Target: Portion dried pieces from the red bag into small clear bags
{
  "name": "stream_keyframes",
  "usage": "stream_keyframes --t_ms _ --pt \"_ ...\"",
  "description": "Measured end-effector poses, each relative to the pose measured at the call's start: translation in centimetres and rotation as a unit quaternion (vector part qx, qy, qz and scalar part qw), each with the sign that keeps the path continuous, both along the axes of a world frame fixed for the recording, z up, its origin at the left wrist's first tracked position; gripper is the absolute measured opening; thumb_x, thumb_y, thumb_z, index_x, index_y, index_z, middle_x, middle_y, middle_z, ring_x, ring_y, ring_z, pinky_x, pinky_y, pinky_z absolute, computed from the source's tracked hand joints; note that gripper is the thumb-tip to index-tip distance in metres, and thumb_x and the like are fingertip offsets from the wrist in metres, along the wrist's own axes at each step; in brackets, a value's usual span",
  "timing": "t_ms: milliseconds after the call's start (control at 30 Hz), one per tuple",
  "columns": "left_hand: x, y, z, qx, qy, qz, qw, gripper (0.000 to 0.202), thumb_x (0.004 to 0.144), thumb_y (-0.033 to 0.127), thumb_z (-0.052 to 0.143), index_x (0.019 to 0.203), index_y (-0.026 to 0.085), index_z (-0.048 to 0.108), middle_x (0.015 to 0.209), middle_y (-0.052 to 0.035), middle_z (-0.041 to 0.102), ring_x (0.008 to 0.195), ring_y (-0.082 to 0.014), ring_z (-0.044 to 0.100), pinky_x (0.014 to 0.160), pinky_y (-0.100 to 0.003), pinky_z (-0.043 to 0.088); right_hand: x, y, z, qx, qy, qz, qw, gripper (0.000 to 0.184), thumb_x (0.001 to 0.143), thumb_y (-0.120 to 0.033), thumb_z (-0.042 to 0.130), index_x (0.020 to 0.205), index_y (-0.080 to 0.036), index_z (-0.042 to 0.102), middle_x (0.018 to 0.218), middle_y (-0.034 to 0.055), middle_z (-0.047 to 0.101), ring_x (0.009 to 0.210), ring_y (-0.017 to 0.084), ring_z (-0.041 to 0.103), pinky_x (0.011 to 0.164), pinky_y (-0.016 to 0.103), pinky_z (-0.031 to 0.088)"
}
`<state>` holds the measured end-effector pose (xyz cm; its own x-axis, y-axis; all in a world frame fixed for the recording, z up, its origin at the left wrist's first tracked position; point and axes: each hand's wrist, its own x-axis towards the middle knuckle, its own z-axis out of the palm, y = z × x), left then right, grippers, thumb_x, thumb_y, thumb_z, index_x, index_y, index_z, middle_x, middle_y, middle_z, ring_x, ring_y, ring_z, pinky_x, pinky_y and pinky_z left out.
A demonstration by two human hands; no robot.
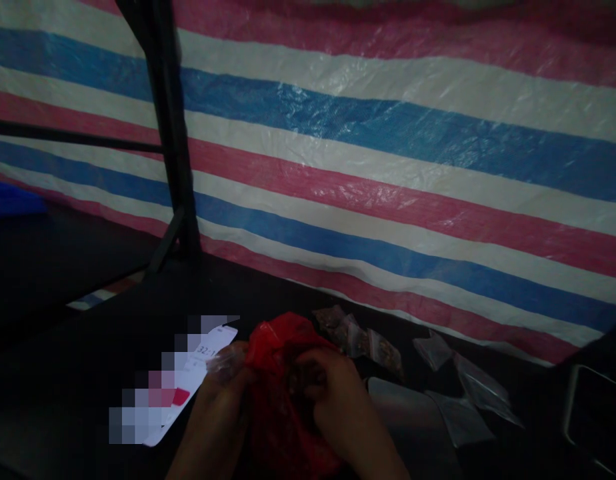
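Low in the middle of the head view, a red plastic bag [273, 400] stands bunched up between my hands. My left hand [223, 400] is closed on its left edge, and a crinkled piece of clear plastic [225, 363] sticks out by the thumb. At the bag's mouth, my right hand [338, 393] has its fingers curled inward over the opening. Small dark bits show near those fingertips, too dim to name. Behind the bag lie several small clear bags with brown contents [385, 352].
A lit phone [208, 353], partly pixelated, lies left of my hands. To the right are a silvery flat piece [405, 407], several flat clear bags [483, 383] and a pale-rimmed dark object [598, 413]. A black metal frame [173, 133] stands before a striped plastic sheet [388, 167].
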<state>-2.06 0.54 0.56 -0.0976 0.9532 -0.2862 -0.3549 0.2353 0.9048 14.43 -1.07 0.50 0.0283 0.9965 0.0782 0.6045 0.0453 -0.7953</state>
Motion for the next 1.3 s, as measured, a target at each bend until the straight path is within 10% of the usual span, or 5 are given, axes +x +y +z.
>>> stream_keyframes --t_ms 200,500,833,1033,1300 --pt "-0.2 -0.1 -0.8 0.126 0.141 0.012 0.982 0.047 0.072 0.041 0.081 0.112 0.025 0.060 0.113 -0.0045 0.071 0.107 -0.0302 0.073 0.088 -0.040 0.061 -0.1 0.4 0.7 -0.041 0.111 0.040 0.992 0.054 0.072 0.007 0.049 0.109 -0.021 0.078 0.108 0.0041 0.083 0.105 0.020 0.078 0.093 0.030 0.058" --pt "-1.6 0.3 -3.7 0.319 0.438 -0.007 0.841 0.016 0.095 0.033 0.061 0.104 0.027 0.073 0.103 -0.0083 0.070 0.100 -0.0301 0.063 0.088 -0.043 0.054 0.3 -0.7 3.5 -0.015 0.240 0.090 0.967 0.047 0.077 0.002 0.057 0.113 -0.024 0.074 0.116 0.0035 0.080 0.112 0.020 0.076 0.103 0.035 0.057" --pt "-0.6 -1.0 -2.3 0.288 0.336 -0.098 0.891 0.028 0.089 0.030 0.068 0.116 0.029 0.072 0.111 -0.0065 0.071 0.107 -0.0285 0.068 0.090 -0.041 0.058 -1.9 -1.5 5.0 0.098 0.054 0.098 0.989 0.061 0.071 0.013 0.049 0.102 -0.028 0.081 0.117 0.0013 0.071 0.112 0.016 0.070 0.098 0.027 0.053" --pt "-0.7 -0.9 -2.0 0.252 0.245 -0.087 0.932 0.021 0.085 0.028 0.069 0.104 0.030 0.077 0.107 -0.0054 0.073 0.104 -0.0275 0.071 0.092 -0.040 0.059 -2.0 -1.1 5.3 0.137 0.055 0.148 0.978 0.056 0.081 0.011 0.046 0.103 -0.029 0.079 0.112 -0.0003 0.074 0.106 0.014 0.072 0.094 0.023 0.053" --pt "-1.4 -1.8 -1.4 0.195 0.284 0.014 0.939 0.039 0.090 0.050 0.062 0.120 0.027 0.069 0.123 -0.0106 0.075 0.118 -0.0328 0.071 0.100 -0.046 0.058 1.2 -0.9 4.7 0.129 -0.014 0.055 0.990 0.054 0.075 0.010 0.052 0.107 -0.025 0.079 0.119 0.0026 0.077 0.116 0.019 0.070 0.105 0.030 0.050"
